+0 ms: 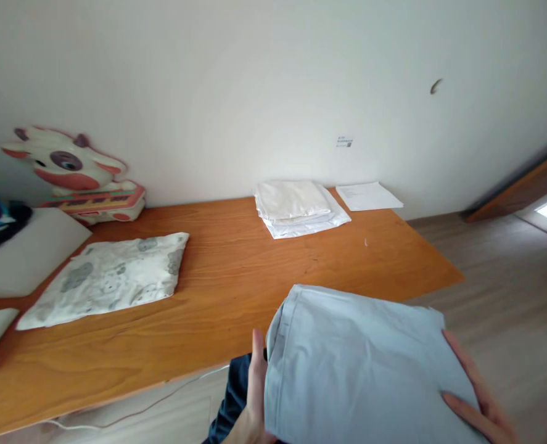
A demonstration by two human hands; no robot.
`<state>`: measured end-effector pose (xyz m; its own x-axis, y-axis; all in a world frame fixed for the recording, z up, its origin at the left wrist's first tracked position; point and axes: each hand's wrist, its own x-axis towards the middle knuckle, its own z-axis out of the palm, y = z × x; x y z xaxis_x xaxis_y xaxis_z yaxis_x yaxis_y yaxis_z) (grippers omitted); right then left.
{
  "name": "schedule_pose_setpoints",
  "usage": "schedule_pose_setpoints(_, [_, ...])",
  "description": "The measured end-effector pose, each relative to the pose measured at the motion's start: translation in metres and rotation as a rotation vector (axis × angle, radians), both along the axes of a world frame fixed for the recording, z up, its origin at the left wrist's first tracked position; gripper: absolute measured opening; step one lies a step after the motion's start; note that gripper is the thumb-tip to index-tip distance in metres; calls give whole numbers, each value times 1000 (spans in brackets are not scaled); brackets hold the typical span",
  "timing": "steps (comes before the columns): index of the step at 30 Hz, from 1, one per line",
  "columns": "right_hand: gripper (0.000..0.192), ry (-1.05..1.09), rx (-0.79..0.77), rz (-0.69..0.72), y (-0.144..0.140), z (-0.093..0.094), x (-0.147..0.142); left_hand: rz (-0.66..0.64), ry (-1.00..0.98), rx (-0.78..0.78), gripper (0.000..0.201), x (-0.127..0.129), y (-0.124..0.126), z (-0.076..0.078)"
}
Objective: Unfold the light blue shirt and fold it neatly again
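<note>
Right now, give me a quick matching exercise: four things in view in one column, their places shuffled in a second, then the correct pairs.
Things:
1. Light blue folded cloth
2. Patterned small pillow
3. White folded linen stack
4. Cow-shaped toy keyboard

Places:
A. Far edge of the wooden table, by the wall, next to a paper sheet
B. Left rear corner, against the wall
C. Held between the left hand and right hand
D. Lying flat on the table's left part

Pairs: 1-C, 2-D, 3-A, 4-B
</note>
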<state>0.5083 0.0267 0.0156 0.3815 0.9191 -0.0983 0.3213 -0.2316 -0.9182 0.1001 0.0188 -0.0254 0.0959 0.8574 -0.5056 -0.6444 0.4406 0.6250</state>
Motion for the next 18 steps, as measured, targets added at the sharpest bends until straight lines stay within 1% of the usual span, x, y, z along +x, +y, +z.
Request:
schedule_pose_setpoints(2, [94,12,42,98,32,4,-29,28,18,65,76,-24,8,14])
schedule_pose_setpoints(3, [94,12,68,148,53,12,-44,42,45,111,82,-37,18,23])
schedule_pose_setpoints(5, [93,9,139,233,106,37,-72,76,170,229,94,-63,52,49])
schedule_pose_setpoints(7, [97,17,230,348,173,75,-98,127,393,369,93,-86,105,83])
schedule_pose_setpoints(9, [99,1,336,494,250,118,-121,183,651,522,87,-104,171,116])
schedule_pose_setpoints(10, [98,-43,402,553,289,137,-132,198,770,591,84,-112,206,130])
schedule_pose_setpoints(11, [98,-95,437,606,326,153,-141,216,858,644,80,-119,240,141])
schedule_pose_setpoints(12, [96,-128,436,621,360,164,-149,242,897,670,77,-125,271,146])
schedule_pose_setpoints(13, [94,-120,399,592,388,169,-155,251,889,677,73,-132,297,146])
schedule_pose_setpoints(14, [95,-120,335,543,411,167,-159,236,846,657,70,-140,316,139])
schedule_pose_setpoints(15, [94,-142,281,470,427,157,-161,218,786,603,67,-149,328,127])
schedule_pose_setpoints(16, [92,-183,243,394,436,142,-162,194,727,525,64,-158,332,110])
schedule_pose_setpoints(17, [90,-239,226,327,438,120,-160,198,689,429,61,-167,328,89])
schedule_pose_setpoints(18, [89,-281,220,295,435,94,-156,237,691,348,58,-177,319,66])
